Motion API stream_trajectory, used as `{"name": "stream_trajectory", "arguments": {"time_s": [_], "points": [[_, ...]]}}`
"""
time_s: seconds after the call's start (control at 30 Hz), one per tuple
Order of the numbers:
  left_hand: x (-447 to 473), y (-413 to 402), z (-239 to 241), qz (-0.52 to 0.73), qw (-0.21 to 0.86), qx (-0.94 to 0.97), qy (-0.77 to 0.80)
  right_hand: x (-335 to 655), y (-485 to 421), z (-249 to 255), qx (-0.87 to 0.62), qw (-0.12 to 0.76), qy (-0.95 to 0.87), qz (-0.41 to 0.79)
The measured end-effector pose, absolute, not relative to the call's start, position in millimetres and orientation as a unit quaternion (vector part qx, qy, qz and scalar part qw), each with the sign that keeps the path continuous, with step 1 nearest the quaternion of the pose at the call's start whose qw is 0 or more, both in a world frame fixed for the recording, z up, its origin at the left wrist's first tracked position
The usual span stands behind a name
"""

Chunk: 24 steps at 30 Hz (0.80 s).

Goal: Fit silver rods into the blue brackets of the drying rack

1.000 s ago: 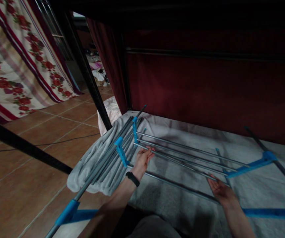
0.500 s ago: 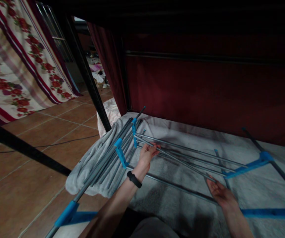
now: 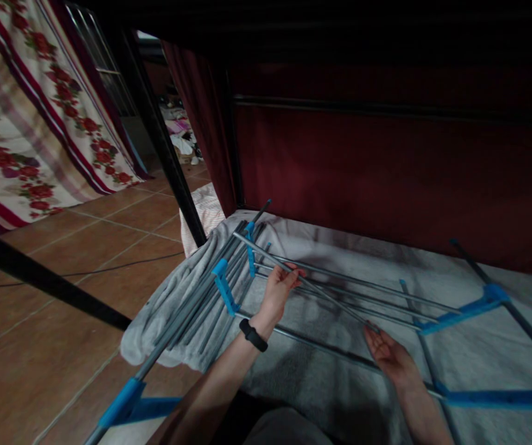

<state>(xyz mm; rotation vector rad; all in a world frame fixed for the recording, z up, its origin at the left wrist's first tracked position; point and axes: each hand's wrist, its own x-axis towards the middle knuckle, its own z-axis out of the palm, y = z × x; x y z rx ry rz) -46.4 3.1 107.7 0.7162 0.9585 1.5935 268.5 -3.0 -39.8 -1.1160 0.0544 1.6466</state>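
A loose grey metal tube [image 3: 328, 298] slants across the rack in front of me. My left hand [image 3: 280, 285], a black band on its wrist, is closed round the tube near its middle. My right hand [image 3: 388, 352] grips its near right end between thumb and fingers. The tube's far end passes over a blue plastic bracket [image 3: 250, 247] at the left. Under it, several fixed tubes run from that bracket to another blue bracket [image 3: 451, 318] at the right. One more tube [image 3: 321, 347] crosses closer to me, beneath my left wrist.
A bundle of grey tubes [image 3: 191, 296] lies on the rumpled grey blanket [image 3: 143, 337] at the left. A black bed post [image 3: 168, 142] rises there, and a dark red curtain [image 3: 386, 173] hangs behind. Blue connectors [image 3: 124, 398] stand at the near left.
The loose tube has slid up and left, so its far end now sticks out past the left bracket. My right hand has moved left with it; my left hand shifted slightly.
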Motion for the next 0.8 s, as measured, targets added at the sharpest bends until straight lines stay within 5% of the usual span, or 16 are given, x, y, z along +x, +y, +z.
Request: {"name": "stream_trajectory", "arguments": {"time_s": [0.8], "points": [[-65, 13, 115, 0.688, 0.501, 0.317, 0.418, 248, -9, -43, -0.519, 0.553, -0.150, 0.634]]}}
